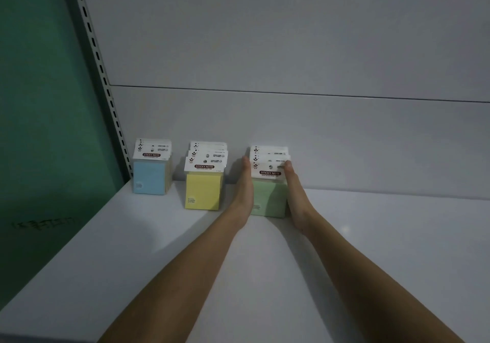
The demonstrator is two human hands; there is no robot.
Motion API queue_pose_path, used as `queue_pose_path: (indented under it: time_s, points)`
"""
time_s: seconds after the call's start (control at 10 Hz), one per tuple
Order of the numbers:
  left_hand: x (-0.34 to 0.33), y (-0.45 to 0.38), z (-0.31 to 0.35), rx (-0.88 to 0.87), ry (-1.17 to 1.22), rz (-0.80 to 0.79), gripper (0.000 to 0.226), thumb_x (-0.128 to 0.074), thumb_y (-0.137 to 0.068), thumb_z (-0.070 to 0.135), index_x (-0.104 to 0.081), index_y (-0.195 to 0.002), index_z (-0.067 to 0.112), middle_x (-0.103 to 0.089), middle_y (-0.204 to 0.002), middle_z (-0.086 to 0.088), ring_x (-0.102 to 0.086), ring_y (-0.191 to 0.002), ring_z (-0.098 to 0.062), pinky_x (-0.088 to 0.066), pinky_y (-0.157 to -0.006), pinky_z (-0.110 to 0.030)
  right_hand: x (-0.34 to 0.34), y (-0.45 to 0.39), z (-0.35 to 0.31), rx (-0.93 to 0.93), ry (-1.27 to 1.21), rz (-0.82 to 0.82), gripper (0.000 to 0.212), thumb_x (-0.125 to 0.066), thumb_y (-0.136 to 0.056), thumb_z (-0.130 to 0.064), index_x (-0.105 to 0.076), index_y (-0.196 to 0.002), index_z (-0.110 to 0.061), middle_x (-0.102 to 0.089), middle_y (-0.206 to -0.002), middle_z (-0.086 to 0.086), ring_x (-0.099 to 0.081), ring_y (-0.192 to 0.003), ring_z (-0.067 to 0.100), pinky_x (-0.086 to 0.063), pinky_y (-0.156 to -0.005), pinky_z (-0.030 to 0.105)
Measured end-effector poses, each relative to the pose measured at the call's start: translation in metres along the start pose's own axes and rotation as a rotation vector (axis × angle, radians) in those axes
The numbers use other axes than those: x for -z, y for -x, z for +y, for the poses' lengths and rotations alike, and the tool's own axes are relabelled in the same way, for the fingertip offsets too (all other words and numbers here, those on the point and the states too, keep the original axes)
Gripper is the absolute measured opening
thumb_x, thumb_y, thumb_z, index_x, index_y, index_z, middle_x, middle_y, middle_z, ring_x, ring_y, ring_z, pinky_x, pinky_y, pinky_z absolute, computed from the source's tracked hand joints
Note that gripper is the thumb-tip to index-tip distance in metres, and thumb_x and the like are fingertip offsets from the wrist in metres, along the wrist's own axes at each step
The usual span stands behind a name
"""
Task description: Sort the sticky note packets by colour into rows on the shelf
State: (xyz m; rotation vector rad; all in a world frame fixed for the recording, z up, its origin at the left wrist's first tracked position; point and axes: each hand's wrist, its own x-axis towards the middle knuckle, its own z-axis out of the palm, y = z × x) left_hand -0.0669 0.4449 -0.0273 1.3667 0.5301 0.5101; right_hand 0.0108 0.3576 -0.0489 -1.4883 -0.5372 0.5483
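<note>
Fingers of both hands are held straight and close together, pressed flat against the two sides of the green row of sticky note packets (267, 197), which is bracketed between them. The left hand (244, 186) is laid edge-on along the left side of that row, its fingertips (246, 160) reaching the white header cards at the back; the right hand (295, 197) is set the same way along the right side, with its fingertips (287, 166) resting against the header card marked "STICKY NOTE". No finger is curled round a packet; the row is only touched from either side by the flat palms and fingers. The green packets are stood upright one behind another, front face toward the camera, on the white shelf (397, 236) and run back toward the grey back panel (291, 51). Just beyond the left hand's fingers, apart from them by a narrow strip of shelf, the yellow row of packets (203, 190) is stood in the same manner. Farther out on that side, well apart from the fingers, the blue row (149, 177) is placed near the slotted upright (100, 77) of the shelving, beside which a green side panel (39, 104) is seen. The three rows are kept separate, none touching another. Both forearms are stretched forward over the shelf from the near edge.
</note>
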Motion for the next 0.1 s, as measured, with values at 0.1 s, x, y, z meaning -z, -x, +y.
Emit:
queue_pose_path:
  time_s: [0.1]
  points:
    - [0.0039,0.0092,0.0087,-0.025,-0.079,0.036,0.06,-0.016,-0.098,0.059,-0.069,-0.094,0.031,-0.071,-0.077,0.013,-0.067,-0.062,0.002,-0.047,-0.052,-0.014,0.0117,0.0103,-0.0149,0.038,0.018,0.086,0.062,-0.024,-0.091,-0.07,-0.039,-0.137,-0.031,-0.04,-0.145,-0.008,-0.038,-0.135,0.012,-0.028,-0.11,0.034]
